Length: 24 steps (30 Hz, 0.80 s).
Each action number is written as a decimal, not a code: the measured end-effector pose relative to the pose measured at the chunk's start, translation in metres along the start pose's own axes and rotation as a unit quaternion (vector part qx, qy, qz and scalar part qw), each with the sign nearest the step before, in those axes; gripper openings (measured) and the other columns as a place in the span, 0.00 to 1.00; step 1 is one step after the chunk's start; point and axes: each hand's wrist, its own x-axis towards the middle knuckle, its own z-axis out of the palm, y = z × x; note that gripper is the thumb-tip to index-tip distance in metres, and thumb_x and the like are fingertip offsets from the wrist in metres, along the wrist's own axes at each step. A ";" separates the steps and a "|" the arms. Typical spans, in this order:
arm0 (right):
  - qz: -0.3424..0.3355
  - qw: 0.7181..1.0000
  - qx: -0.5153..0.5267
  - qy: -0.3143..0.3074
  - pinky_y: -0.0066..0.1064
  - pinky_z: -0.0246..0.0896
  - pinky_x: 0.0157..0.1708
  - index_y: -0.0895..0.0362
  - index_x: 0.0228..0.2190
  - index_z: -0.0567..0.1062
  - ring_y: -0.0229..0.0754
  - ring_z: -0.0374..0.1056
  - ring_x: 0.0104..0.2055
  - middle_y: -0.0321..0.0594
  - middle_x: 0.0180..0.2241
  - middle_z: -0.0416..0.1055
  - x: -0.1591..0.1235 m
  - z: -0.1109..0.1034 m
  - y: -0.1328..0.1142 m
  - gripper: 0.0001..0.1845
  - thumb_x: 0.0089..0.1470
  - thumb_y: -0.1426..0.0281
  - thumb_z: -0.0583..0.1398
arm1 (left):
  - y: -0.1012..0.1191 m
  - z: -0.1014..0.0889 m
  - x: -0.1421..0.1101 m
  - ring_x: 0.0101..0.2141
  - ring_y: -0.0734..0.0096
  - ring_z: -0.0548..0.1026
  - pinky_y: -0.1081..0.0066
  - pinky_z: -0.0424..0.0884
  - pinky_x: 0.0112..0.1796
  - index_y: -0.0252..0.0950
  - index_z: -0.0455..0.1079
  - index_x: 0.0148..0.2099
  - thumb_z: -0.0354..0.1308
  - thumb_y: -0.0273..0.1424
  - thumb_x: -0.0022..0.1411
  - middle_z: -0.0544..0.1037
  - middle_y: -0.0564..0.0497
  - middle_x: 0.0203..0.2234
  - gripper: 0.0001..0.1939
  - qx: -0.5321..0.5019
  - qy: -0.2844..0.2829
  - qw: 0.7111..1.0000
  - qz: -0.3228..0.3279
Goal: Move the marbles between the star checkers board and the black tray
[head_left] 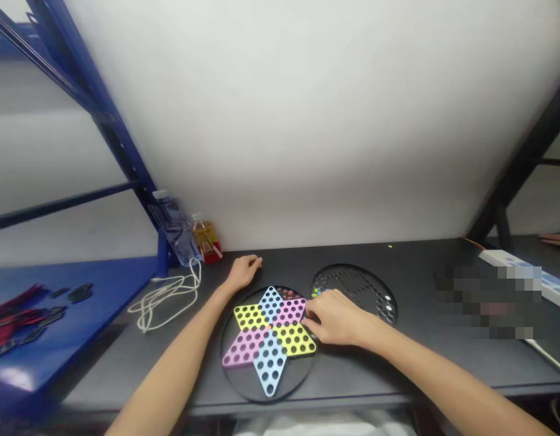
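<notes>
A star-shaped Chinese checkers board (270,365) in pink, yellow and blue lies on a round black-rimmed tray, its many holes facing up. My right hand (336,316) is at the board's right side, thumb and fingers curled close together by the pink and yellow points. Whatever those fingertips hold, if anything, is hidden. Beyond the board's upper left, my left hand (244,272) rests over the table with its fingers curled in. I cannot see into its grip. Several small reddish pieces (287,294) show in the tray behind the blue and pink points.
A round black board (352,284) with holes and a few white, yellow and blue pieces lies behind my right hand. At left are a white cable (168,297), a clear bottle (177,230) and an amber bottle (207,240). A white power strip (554,287) lies at right.
</notes>
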 end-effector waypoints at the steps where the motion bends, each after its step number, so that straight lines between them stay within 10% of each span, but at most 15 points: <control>1: 0.007 1.000 0.005 -0.009 0.31 0.55 0.30 0.57 0.30 0.77 0.46 0.73 0.32 0.46 0.29 0.77 0.000 -0.001 -0.001 0.16 0.58 0.61 0.54 | 0.000 0.000 0.000 0.25 0.69 0.70 0.72 0.61 0.29 0.36 0.72 0.29 0.46 0.46 0.64 0.75 0.52 0.21 0.23 0.001 0.001 1.000 0.001; 6: 0.038 0.996 0.075 0.008 0.30 0.54 0.31 0.58 0.28 0.77 0.42 0.69 0.30 0.44 0.28 0.75 0.001 0.005 -0.001 0.10 0.52 0.66 0.57 | 0.001 0.001 -0.001 0.25 0.68 0.71 0.72 0.61 0.30 0.36 0.72 0.29 0.46 0.44 0.63 0.76 0.51 0.23 0.21 0.008 0.001 1.000 -0.002; 9: 0.053 0.953 0.294 0.056 0.28 0.50 0.26 0.58 0.26 0.74 0.35 0.59 0.22 0.36 0.20 0.67 0.005 0.010 0.012 0.07 0.47 0.67 0.59 | 0.002 0.001 -0.001 0.26 0.69 0.71 0.72 0.61 0.30 0.36 0.72 0.30 0.47 0.43 0.63 0.76 0.51 0.23 0.20 0.019 0.001 1.000 0.000; 14: 0.089 0.636 0.766 0.045 0.24 0.36 0.15 0.57 0.28 0.68 0.30 0.39 0.17 0.27 0.16 0.49 0.015 0.009 0.045 0.11 0.49 0.62 0.56 | 0.001 0.002 0.000 0.26 0.69 0.71 0.71 0.61 0.31 0.36 0.73 0.31 0.49 0.42 0.63 0.77 0.50 0.25 0.19 0.044 0.005 0.999 0.009; 16: 0.101 0.568 0.815 0.049 0.24 0.32 0.14 0.57 0.26 0.67 0.30 0.39 0.17 0.28 0.18 0.51 0.018 0.010 0.053 0.13 0.50 0.59 0.57 | 0.000 0.003 0.001 0.26 0.69 0.71 0.71 0.61 0.31 0.36 0.73 0.31 0.49 0.42 0.63 0.77 0.50 0.25 0.19 0.055 0.006 0.998 0.012; 19: 0.142 0.599 0.783 0.082 0.25 0.27 0.14 0.56 0.19 0.60 0.28 0.35 0.16 0.27 0.16 0.49 0.019 0.015 0.051 0.21 0.52 0.57 0.58 | -0.001 0.004 0.001 0.26 0.69 0.71 0.71 0.61 0.30 0.36 0.72 0.30 0.49 0.41 0.63 0.77 0.50 0.25 0.18 0.074 0.011 0.997 0.009; 24: 0.100 0.860 0.488 0.111 0.26 0.40 0.18 0.57 0.15 0.61 0.31 0.46 0.16 0.30 0.13 0.53 0.011 0.017 0.035 0.26 0.57 0.55 0.56 | 0.000 0.005 0.000 0.26 0.69 0.71 0.71 0.60 0.30 0.36 0.72 0.31 0.49 0.40 0.64 0.77 0.50 0.25 0.17 0.085 0.015 0.996 0.009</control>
